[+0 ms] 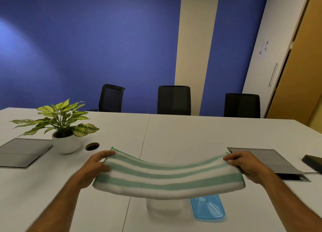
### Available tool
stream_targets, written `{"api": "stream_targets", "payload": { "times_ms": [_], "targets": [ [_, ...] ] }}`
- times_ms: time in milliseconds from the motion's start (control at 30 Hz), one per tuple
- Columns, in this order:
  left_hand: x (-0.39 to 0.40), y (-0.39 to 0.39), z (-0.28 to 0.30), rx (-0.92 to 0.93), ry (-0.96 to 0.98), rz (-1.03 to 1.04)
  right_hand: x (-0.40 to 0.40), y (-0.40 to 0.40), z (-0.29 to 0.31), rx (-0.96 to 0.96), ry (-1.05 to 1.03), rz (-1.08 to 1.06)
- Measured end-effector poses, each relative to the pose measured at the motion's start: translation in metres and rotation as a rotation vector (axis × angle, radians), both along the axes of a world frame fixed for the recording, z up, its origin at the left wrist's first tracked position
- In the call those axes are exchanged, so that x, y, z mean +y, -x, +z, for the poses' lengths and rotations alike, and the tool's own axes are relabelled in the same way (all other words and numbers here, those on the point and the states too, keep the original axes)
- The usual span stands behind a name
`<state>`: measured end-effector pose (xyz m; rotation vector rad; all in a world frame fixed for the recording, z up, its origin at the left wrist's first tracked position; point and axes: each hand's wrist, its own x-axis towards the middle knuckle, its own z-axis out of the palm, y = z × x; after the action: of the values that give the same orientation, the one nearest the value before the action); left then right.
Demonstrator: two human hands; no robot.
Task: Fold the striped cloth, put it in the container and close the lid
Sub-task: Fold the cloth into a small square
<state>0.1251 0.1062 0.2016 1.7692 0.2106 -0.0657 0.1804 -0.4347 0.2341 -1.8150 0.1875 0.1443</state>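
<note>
The green-and-white striped cloth [167, 176] hangs folded lengthwise in the air above the white table [191, 136], sagging in the middle. My left hand [97, 163] grips its left end and my right hand [244, 163] grips its right end. Below the cloth stands a clear plastic container [163, 207], its upper part hidden by the cloth. A blue lid [208, 209] lies flat on the table just right of the container.
A potted plant [64, 132] in a white bowl stands at the left, beside a round cable hole [92, 146]. Grey table hatches sit at far left [22, 153] and right [266, 162]. A dark object [312, 162] lies at the right edge. Three black chairs line the far side.
</note>
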Motion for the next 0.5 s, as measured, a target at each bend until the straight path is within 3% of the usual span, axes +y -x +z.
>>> {"api": "stream_targets", "payload": {
  "times_ms": [233,500],
  "targets": [
    [-0.006,0.001,-0.006,0.079,-0.002,-0.036,-0.017,0.003,-0.001,0.123,0.032,0.218],
    [-0.01,0.001,-0.004,0.169,-0.054,-0.116,-0.023,0.003,-0.005,0.111,-0.119,0.197]
  ]
}}
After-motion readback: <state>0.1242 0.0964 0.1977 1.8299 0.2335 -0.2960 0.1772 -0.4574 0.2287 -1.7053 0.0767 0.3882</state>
